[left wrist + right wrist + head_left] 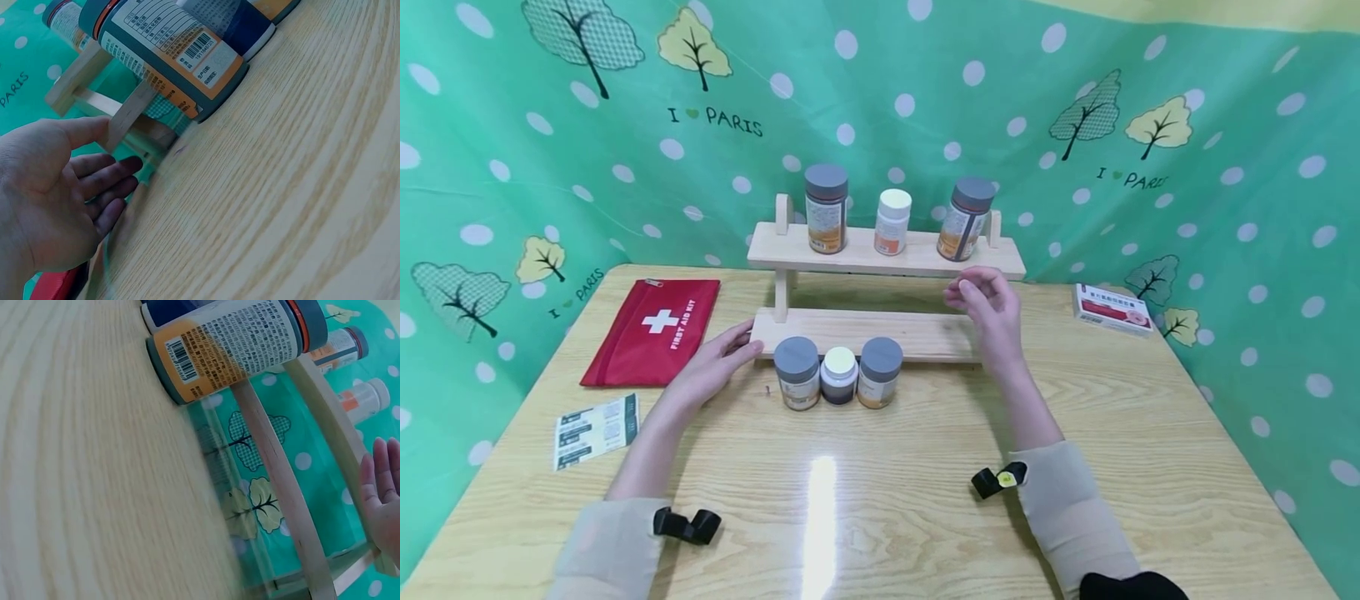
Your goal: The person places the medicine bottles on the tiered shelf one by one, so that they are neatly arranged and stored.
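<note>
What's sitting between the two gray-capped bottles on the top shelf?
The head view shows a small white bottle standing on the top shelf, apart from both the left gray-capped bottle and the right gray-capped bottle.

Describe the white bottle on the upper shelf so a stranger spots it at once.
Find the two-tier wooden rack at the back of the table. On its upper shelf, the white bottle stands between two grey-capped bottles. Its pale cap, white body and smaller size set it apart from both.
</note>
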The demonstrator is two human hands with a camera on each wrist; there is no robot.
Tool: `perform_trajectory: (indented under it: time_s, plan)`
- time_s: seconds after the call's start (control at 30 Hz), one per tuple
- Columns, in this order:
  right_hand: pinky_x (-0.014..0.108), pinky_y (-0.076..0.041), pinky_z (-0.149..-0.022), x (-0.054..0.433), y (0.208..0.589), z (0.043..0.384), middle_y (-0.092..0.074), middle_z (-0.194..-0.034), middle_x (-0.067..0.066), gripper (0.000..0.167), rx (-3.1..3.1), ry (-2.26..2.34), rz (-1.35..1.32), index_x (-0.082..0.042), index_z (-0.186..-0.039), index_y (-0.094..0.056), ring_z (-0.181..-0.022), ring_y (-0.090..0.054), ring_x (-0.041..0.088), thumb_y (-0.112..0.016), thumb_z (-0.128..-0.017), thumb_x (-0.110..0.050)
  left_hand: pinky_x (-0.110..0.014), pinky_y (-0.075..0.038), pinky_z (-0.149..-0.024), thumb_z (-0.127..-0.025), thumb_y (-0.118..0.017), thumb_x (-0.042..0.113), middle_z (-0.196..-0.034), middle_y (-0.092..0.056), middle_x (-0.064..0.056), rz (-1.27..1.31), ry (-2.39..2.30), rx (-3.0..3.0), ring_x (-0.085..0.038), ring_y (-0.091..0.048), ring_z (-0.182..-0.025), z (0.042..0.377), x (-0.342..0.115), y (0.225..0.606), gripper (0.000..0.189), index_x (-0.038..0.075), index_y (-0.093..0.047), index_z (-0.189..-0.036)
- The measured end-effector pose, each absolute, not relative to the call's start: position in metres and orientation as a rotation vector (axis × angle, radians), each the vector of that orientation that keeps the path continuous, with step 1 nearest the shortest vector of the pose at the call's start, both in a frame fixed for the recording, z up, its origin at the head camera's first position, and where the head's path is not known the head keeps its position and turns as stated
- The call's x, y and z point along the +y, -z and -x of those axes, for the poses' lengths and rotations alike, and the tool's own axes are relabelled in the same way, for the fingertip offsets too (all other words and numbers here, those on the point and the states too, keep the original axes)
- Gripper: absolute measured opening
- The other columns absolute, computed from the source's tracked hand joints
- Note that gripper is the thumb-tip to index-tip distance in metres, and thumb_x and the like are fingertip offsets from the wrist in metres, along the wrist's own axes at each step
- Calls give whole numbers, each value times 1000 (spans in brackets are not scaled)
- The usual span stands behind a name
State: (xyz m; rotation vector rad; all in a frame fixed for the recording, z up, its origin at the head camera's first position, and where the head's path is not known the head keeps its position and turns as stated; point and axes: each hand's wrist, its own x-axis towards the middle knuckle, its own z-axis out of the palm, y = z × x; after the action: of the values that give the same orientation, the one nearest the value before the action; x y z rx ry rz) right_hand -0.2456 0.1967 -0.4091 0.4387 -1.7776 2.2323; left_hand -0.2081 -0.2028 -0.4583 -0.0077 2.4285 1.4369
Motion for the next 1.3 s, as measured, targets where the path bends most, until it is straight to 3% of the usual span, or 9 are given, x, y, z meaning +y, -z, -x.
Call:
perform_trajectory:
  time_s: [0.2, 0.47, 0.73, 0.97, 1.3]
  plan:
    - [30, -63, -88, 191, 411, 243, -70, -101, 4, 16, -1898, -2198, -488, -4, -116, -62, -93, -72, 17, -60, -100, -10, -66, -24, -125, -102, -53, 57, -166, -32, -22, -2, -1434, 2438, -44, -26, -155, 209, -202, 458, 85, 20, -14, -167]
    - [36, -62, -95, 183, 416, 238, -68, -115, 10, 37, -2186, -2198, -668, 8, -132, -53, -107, -70, 19, -58, -101, -12, -66, -23, -125, -102, -53, 58, -166, -31, -22, 5, -1440, 2425, -44, -25, -155, 207, -203, 459, 85, 19, -14, -167]
    - [38, -58, -103, 179, 417, 236, -62, -132, 22, 45, -2401, -2180, -812, 3, -139, -51, -120, -65, 24, -63, -99, -13, -66, -23, -125, -102, -53, 57, -167, -30, -20, 28, -1439, 2426, -43, -24, -156, 208, -203, 459, 84, 22, -13, -167]
    - [36, -51, -112, 176, 422, 235, -63, -138, 16, 50, -2575, -2065, -986, -9, -143, -54, -128, -61, 28, -70, -96, -13, -67, -23, -125, -103, -53, 55, -167, -30, -22, 20, -1451, 2413, -44, -24, -156, 208, -203, 459, 83, 20, -13, -167]
    - [36, -52, -111, 173, 425, 236, -60, -144, 8, 67, -2722, -1955, -1116, -15, -145, -54, -130, -60, 24, -84, -85, -13, -65, -26, -124, -100, -56, 58, -167, -28, -21, 28, -1448, 2420, -44, -24, -155, 205, -204, 457, 87, 20, -15, -167]
